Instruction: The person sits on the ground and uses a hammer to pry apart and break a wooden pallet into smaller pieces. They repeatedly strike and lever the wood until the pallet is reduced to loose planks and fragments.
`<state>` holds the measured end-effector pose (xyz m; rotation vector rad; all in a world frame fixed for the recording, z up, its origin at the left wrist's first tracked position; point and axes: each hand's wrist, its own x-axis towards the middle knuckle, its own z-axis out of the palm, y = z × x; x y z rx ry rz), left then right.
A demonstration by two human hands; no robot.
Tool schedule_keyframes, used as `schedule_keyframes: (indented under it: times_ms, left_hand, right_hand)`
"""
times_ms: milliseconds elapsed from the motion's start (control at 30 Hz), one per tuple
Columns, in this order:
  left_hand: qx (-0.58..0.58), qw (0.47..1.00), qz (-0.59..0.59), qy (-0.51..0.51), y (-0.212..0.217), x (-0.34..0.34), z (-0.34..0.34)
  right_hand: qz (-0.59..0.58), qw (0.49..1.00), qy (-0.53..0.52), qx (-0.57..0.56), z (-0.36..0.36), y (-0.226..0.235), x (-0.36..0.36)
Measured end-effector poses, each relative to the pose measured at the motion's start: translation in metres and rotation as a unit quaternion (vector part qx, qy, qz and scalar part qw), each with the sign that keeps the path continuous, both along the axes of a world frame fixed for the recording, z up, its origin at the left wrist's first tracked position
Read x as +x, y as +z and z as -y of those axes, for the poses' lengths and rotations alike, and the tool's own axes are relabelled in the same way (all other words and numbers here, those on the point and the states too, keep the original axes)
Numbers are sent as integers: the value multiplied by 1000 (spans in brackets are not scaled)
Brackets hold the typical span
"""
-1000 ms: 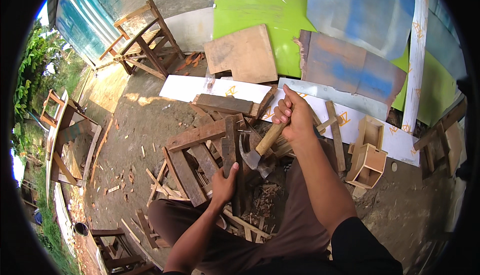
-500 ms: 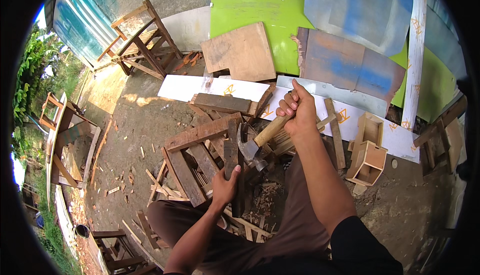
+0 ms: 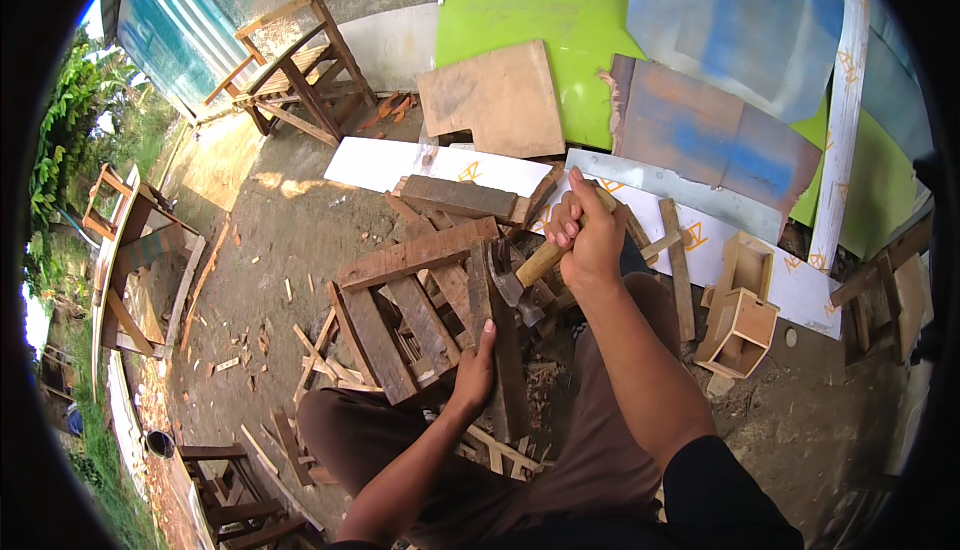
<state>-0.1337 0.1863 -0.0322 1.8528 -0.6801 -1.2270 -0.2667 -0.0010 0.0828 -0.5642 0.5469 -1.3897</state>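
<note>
Your right hand (image 3: 590, 240) clenched round a wooden-handled hammer (image 3: 520, 275), its head against the upright plank (image 3: 497, 335), your left hand (image 3: 475, 370) gripping that plank's near edge, slatted pallet frame (image 3: 400, 300) just beside, bare ground (image 3: 270, 240) open to your left.

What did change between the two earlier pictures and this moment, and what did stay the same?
The right hand swung the hammer downward: its head was raised beside the upright wooden slat a second ago and now meets the slat's upper end. Nothing was taken hold of or let go. The left hand keeps gripping the slat, and the wooden frame beside it lies as before.
</note>
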Motion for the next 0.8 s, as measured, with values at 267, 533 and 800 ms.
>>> schedule_keyframes:
  times_ms: [267,533,800]
  left_hand:
    - [-12,974,-202,104,-16,-28,-20]
    - [-36,879,-434,194,-30,-70,-61]
    - [-60,888,-392,234,-44,-77,-60]
  right_hand:
    - [-42,998,40,31,-5,-9,25]
    - [-73,973,203,-76,-29,-1,38]
    - [-150,923,332,-121,-33,25,41]
